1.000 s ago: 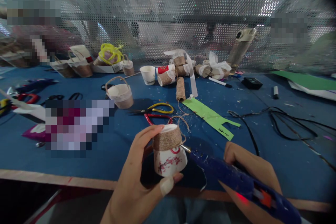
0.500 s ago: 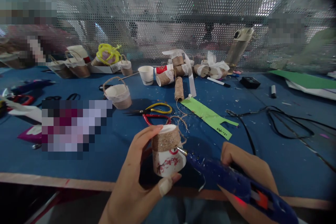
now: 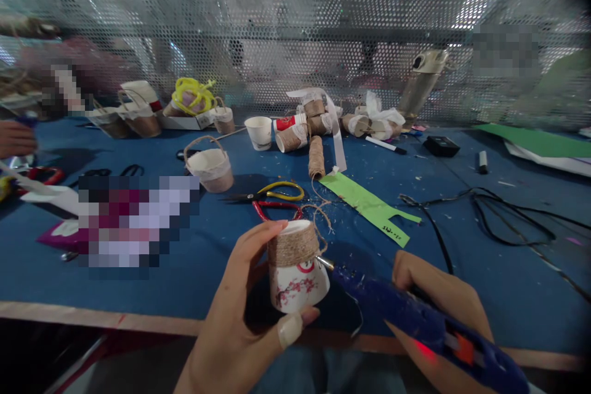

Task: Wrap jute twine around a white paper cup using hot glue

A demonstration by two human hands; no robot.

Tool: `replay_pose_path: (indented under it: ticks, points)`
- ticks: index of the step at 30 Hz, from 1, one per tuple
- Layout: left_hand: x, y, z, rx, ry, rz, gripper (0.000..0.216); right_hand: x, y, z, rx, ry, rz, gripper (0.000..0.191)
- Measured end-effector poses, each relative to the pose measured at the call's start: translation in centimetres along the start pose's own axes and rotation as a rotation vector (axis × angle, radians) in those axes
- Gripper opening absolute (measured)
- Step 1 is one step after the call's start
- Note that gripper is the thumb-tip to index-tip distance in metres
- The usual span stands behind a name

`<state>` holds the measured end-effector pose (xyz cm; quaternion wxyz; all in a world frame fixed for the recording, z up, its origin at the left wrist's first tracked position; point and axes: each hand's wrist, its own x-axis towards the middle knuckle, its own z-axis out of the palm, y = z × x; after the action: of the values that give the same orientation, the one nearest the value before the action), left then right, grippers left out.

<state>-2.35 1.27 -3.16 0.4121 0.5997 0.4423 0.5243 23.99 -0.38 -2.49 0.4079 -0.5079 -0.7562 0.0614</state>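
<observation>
My left hand (image 3: 252, 301) grips a white paper cup (image 3: 300, 288) with red blossoms, fingers at the upper end and bandaged thumb at the lower rim. Jute twine (image 3: 292, 243) is wound around the cup's upper half. My right hand (image 3: 443, 308) is wrapped round a blue glue gun (image 3: 406, 314), whose metal nozzle (image 3: 325, 262) meets the cup at the lower edge of the twine. A loose strand runs back from the cup to a twine spool (image 3: 316, 158). Just behind the cup lie scissors (image 3: 272, 197) with yellow and red handles.
Several twine-wrapped cups stand or lie at the back, near a plain paper cup (image 3: 258, 133). A small handled basket (image 3: 211, 169) is left of centre. A green strip (image 3: 367, 206) and black cable (image 3: 512, 228) lie right. Another person's hand (image 3: 17, 138) shows far left.
The glue gun's nozzle has shifted slightly right along the twine's edge, and the cup has turned or tilted a little. Another person's hand has come into view at the far left.
</observation>
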Motion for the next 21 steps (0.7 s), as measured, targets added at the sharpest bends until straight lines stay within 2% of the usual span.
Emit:
replay_pose_path:
  ticks: [4,11,16,21]
  points:
    - [0.0,0.3,0.2,-0.027,-0.002,-0.019,0.073,0.1,-0.3,-0.1,-0.01,0.021,-0.01,0.025]
    - [0.0,0.7,0.5,-0.163,0.06,-0.085,0.076,-0.6,-0.1,0.2,0.056,-0.024,0.096,0.031]
    - [0.1,1.2,0.5,-0.222,0.067,-0.121,0.075,-0.7,-1.0,0.4,0.083,0.018,0.219,0.03]
    - [0.2,1.9,0.6,-0.275,0.092,-0.195,0.079,-0.6,-1.6,0.4,0.084,0.015,0.251,0.03]
